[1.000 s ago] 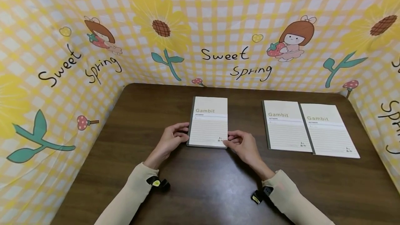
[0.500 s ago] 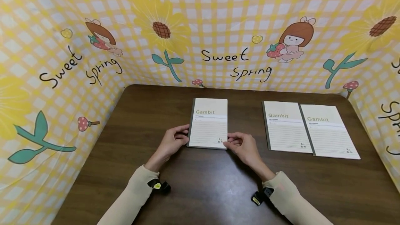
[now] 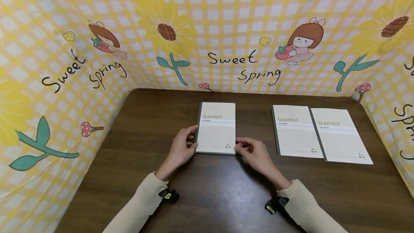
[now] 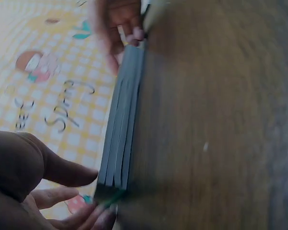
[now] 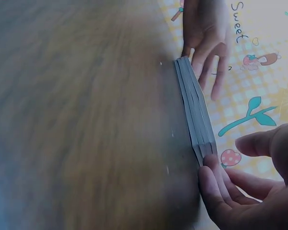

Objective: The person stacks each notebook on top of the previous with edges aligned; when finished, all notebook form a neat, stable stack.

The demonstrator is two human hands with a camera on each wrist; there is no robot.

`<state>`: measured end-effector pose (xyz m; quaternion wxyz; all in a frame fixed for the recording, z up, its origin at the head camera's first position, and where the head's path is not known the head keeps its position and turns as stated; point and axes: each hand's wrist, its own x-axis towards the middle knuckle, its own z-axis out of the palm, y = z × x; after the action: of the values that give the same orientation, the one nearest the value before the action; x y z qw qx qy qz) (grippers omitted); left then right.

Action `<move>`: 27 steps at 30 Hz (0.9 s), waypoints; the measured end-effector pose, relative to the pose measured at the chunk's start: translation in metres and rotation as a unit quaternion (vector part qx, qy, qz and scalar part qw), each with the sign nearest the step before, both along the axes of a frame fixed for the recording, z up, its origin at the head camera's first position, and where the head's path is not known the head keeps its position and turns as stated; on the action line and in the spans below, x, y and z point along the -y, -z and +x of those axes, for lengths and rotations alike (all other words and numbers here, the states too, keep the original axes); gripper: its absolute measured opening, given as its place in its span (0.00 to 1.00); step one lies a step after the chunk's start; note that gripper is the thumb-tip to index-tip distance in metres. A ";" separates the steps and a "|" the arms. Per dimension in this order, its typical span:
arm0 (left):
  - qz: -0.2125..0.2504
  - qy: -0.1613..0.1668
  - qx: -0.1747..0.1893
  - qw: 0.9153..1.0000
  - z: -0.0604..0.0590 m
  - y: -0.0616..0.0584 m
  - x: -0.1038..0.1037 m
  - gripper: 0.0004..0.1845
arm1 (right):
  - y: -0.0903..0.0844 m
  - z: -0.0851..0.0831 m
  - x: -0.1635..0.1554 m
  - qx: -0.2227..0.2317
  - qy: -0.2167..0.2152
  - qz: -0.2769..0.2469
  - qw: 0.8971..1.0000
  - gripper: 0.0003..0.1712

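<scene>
A stack of several notebooks [image 3: 215, 128] lies on the table between my hands, the top cover marked "Gambit". My left hand [image 3: 182, 146] touches its left side, with the thumb at the near left corner. At the near right corner, the fingers of my right hand [image 3: 255, 152] touch the stack's side. The right wrist view shows my right thumb [image 5: 264, 143] raised apart from the stack and my left fingers spread alongside it. In the left wrist view, the stack's layered edge [image 4: 120, 120] faces the camera, and my left thumb [image 4: 69, 167] reaches its upper corner.
Two more Gambit notebooks, a left one [image 3: 295, 132] and a right one [image 3: 341, 136], lie side by side at the right of the brown table [image 3: 220, 197]. A yellow checked cloth [image 3: 207, 17] hangs round the table's back and sides.
My right thumb has moved off the top cover's corner to beside it. The left fingers have slid slightly forward along the stack's side. The two notebooks at the right have stayed put.
</scene>
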<state>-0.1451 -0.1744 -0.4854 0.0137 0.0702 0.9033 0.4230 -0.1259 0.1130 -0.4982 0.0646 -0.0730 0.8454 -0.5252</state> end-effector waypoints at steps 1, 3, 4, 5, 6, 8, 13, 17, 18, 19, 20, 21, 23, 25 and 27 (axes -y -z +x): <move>-0.024 0.005 -0.011 1.000 0.001 -0.001 -0.003 0.34 | -0.001 0.001 -0.001 -0.005 -0.004 0.006 1.000 0.20; -0.061 0.015 -0.024 0.998 0.004 -0.004 -0.009 0.34 | -0.002 0.004 -0.005 -0.019 -0.010 0.017 1.000 0.21; -0.080 0.022 -0.032 0.996 0.005 -0.005 -0.012 0.35 | -0.003 0.006 -0.007 -0.026 -0.011 0.019 0.999 0.21; -0.095 0.031 -0.037 0.994 0.006 -0.006 -0.016 0.35 | -0.003 0.007 -0.009 -0.037 -0.013 0.024 0.999 0.21; -0.110 0.040 -0.042 0.992 0.007 -0.006 -0.019 0.36 | -0.003 0.009 -0.012 -0.046 -0.014 0.029 0.998 0.21; -0.131 0.064 -0.059 0.988 0.008 -0.007 -0.027 0.36 | -0.003 0.012 -0.019 -0.066 -0.014 0.040 0.997 0.22; -0.160 0.148 -0.101 0.971 0.007 -0.008 -0.051 0.35 | -0.002 0.020 -0.042 -0.100 -0.002 0.067 0.993 0.23; -0.180 0.222 -0.105 0.953 0.003 -0.008 -0.070 0.36 | -0.002 0.028 -0.064 -0.122 0.006 0.087 0.989 0.23; -0.188 0.239 -0.103 0.947 0.002 -0.009 -0.074 0.37 | -0.002 0.031 -0.069 -0.127 0.008 0.093 0.988 0.23; -0.196 0.254 -0.102 0.942 0.001 -0.010 -0.078 0.37 | -0.002 0.033 -0.075 -0.132 0.010 0.100 0.986 0.23; -0.206 0.269 -0.103 0.935 0.000 -0.011 -0.082 0.38 | -0.002 0.035 -0.080 -0.137 0.013 0.107 0.985 0.24; -0.216 0.284 -0.105 0.928 -0.001 -0.012 -0.087 0.39 | -0.002 0.038 -0.086 -0.141 0.018 0.113 0.983 0.24; -0.232 0.307 -0.111 0.916 -0.004 -0.015 -0.096 0.39 | -0.003 0.041 -0.097 -0.149 0.029 0.127 0.980 0.24; -0.249 0.326 -0.118 0.904 -0.007 -0.016 -0.105 0.40 | -0.003 0.044 -0.107 -0.159 0.040 0.143 0.976 0.24; -0.262 0.343 -0.121 0.894 -0.010 -0.018 -0.114 0.40 | -0.003 0.047 -0.118 -0.167 0.051 0.158 0.972 0.25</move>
<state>-0.1549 -0.0600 -0.4672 0.0667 0.4205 0.8957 0.1280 -0.0792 0.2310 -0.4952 -0.0938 -0.1059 0.9190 -0.3681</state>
